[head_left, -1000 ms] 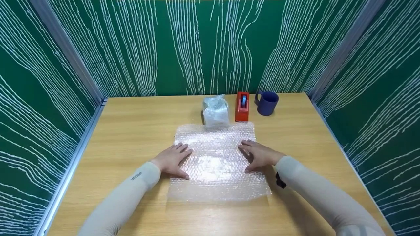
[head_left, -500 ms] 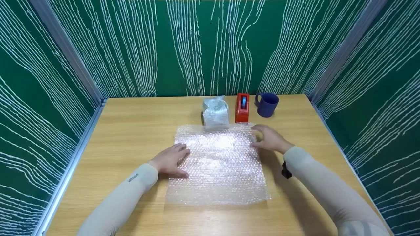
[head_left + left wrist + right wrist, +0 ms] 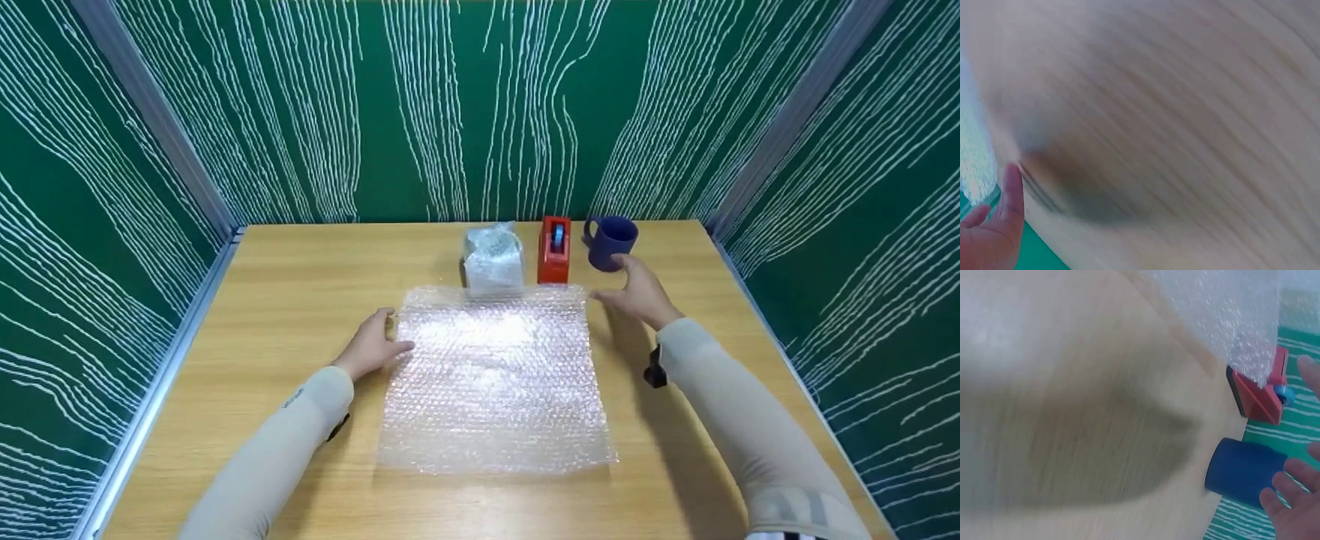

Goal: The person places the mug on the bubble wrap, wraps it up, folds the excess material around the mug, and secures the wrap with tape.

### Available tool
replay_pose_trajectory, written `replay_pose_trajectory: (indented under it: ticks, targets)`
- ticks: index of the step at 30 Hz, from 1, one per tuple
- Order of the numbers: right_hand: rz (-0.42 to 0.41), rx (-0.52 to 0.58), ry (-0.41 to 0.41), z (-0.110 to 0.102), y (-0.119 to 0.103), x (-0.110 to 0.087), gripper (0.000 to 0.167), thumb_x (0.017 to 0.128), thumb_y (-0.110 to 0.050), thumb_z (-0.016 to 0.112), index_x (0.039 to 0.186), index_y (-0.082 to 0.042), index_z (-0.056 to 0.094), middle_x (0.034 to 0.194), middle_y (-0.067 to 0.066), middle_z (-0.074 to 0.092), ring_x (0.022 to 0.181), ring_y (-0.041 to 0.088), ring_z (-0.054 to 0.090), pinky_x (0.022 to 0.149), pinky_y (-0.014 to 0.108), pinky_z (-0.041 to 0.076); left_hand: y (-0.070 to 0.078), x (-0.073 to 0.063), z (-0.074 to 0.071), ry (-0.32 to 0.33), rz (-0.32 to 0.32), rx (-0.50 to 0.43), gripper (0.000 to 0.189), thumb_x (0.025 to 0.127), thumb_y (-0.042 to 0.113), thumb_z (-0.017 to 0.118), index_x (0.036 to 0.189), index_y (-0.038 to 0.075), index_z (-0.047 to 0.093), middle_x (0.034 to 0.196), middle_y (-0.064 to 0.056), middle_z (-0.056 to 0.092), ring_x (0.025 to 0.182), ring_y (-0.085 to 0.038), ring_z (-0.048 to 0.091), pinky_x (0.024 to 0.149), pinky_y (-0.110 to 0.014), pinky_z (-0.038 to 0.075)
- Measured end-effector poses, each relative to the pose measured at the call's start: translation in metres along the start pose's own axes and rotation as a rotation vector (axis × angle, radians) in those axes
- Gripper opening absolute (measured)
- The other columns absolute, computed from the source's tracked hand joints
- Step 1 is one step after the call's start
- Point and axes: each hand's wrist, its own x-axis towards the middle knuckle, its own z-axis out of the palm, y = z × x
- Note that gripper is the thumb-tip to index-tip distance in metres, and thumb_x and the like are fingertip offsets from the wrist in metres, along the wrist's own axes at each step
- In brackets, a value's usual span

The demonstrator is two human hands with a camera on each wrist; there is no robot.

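Observation:
A sheet of bubble wrap (image 3: 495, 382) lies flat on the wooden table, its far edge close to a bubble-wrapped bundle (image 3: 493, 262). My left hand (image 3: 371, 345) is at the sheet's left edge, thumb over the border and fingers relaxed; the left wrist view catches only part of this hand (image 3: 999, 225). In front of the dark blue mug (image 3: 613, 244) is my right hand (image 3: 641, 292), fingers spread and holding nothing. The right wrist view has its fingers (image 3: 1292, 486) overlapping the mug (image 3: 1244, 469).
A red tape dispenser (image 3: 554, 251) with a blue roll stands between the bundle and the mug. Green walls with white wavy lines (image 3: 480, 112) enclose the table (image 3: 300, 277) at the back and both sides.
My right hand has left the bubble wrap's right edge and moved away from me toward the mug. My left hand has slid back off the sheet to its left border.

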Motion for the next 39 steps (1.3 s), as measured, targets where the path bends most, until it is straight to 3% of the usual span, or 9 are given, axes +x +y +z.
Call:
replay_pose_trajectory:
  ticks: [3,7,12,17,20,26,30,33,39]
  targets:
    - [0.048,0.046,0.037,-0.003,0.001,0.007,0.103,0.096,-0.039,0.085,0.169,0.002,0.026,0.175,0.029,0.029,0.163,0.049,0.028,0.133,0.066,0.025,-0.001,0.005,-0.002,0.007,-0.053,-0.103,0.084,0.103,0.025,0.075,0.165,-0.006,0.028,0.155,-0.033,0.052,0.132,-0.045,0.065,0.112,-0.052,0.056]
    - [0.044,0.091,0.098,-0.003,0.003,0.018,0.102,0.095,-0.037,0.085,0.168,0.004,0.027,0.175,0.030,0.029,0.163,0.049,0.027,0.134,0.065,0.023,-0.002,0.011,-0.003,0.017,-0.114,-0.229,0.078,0.104,0.016,0.072,0.164,-0.010,0.029,0.146,-0.032,0.058,0.105,-0.031,0.075,0.092,-0.037,0.065]
    - [0.081,0.134,0.130,-0.005,0.006,0.029,0.099,0.098,-0.034,0.082,0.169,0.004,0.025,0.176,0.030,0.025,0.164,0.049,0.025,0.134,0.066,0.023,-0.004,0.017,-0.001,0.025,-0.156,-0.314,0.069,0.103,0.007,0.069,0.159,-0.012,0.034,0.139,-0.029,0.060,0.085,-0.015,0.070,0.073,-0.024,0.063]
    - [0.115,0.174,0.126,-0.009,0.009,0.040,0.099,0.101,-0.036,0.079,0.172,-0.001,0.021,0.178,0.030,0.019,0.164,0.050,0.023,0.133,0.066,0.024,-0.006,0.019,-0.001,0.046,-0.167,-0.345,0.050,0.098,-0.002,0.066,0.145,-0.012,0.049,0.110,-0.013,0.065,0.072,-0.012,0.066,0.061,-0.022,0.061]
    - [0.136,0.200,0.121,-0.012,0.013,0.045,0.098,0.102,-0.036,0.078,0.173,-0.004,0.019,0.179,0.029,0.016,0.165,0.050,0.021,0.133,0.067,0.023,-0.007,0.019,-0.002,0.042,-0.172,-0.366,0.042,0.097,-0.005,0.067,0.137,-0.011,0.054,0.097,-0.006,0.062,0.070,-0.012,0.066,0.058,-0.022,0.061]
    - [0.200,0.257,0.120,-0.013,0.018,0.053,0.093,0.104,-0.032,0.075,0.174,-0.010,0.019,0.182,0.023,0.011,0.169,0.044,0.013,0.136,0.065,0.016,-0.006,0.015,0.000,0.012,-0.163,-0.397,0.032,0.096,-0.007,0.067,0.127,-0.009,0.057,0.090,-0.002,0.061,0.070,-0.012,0.065,0.059,-0.024,0.061]
    - [0.235,0.295,0.095,-0.017,-0.002,0.049,0.087,0.107,-0.026,0.071,0.174,-0.009,0.019,0.182,0.024,0.009,0.169,0.045,0.012,0.136,0.064,0.013,-0.005,0.013,0.000,0.010,-0.150,-0.415,0.029,0.096,-0.008,0.067,0.123,-0.008,0.057,0.088,-0.002,0.061,0.070,-0.012,0.065,0.058,-0.023,0.061]
    - [0.242,0.268,0.083,-0.016,-0.004,0.054,0.083,0.108,-0.025,0.068,0.174,-0.006,0.020,0.180,0.027,0.011,0.168,0.047,0.015,0.136,0.063,0.016,-0.005,0.013,-0.001,0.009,-0.155,-0.414,0.028,0.095,-0.009,0.066,0.122,-0.007,0.058,0.087,-0.001,0.059,0.070,-0.012,0.065,0.059,-0.023,0.061]
    - [0.170,0.130,0.116,-0.008,0.027,0.082,0.077,0.108,-0.025,0.067,0.168,0.005,0.028,0.172,0.035,0.029,0.161,0.052,0.030,0.134,0.062,0.027,-0.005,0.012,-0.001,0.009,-0.145,-0.399,0.029,0.095,-0.010,0.066,0.124,-0.008,0.060,0.087,0.000,0.056,0.073,-0.012,0.064,0.061,-0.023,0.062]
